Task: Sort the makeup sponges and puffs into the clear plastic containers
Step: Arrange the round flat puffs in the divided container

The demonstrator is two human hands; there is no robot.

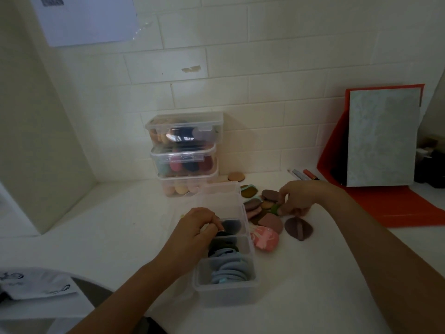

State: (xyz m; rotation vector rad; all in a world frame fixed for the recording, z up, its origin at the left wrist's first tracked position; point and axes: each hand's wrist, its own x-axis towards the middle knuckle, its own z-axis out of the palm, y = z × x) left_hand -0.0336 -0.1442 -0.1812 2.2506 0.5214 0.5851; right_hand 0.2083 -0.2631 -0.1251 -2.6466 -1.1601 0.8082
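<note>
White counter met a cream tiled wall, where 3 lidded clear containers stood stacked, full of sponges. Nearer, an open divided container held pale blue puffs and a black puff. The left hand curled over that black puff; whether it gripped it could not be told. The right hand pinched a green puff at the loose pile just beside the container.

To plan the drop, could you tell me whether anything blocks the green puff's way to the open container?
Nothing tall does. The right hand pinches the green puff beside the open container; only flat loose puffs lie between, and the left hand is over its middle compartment.
</note>
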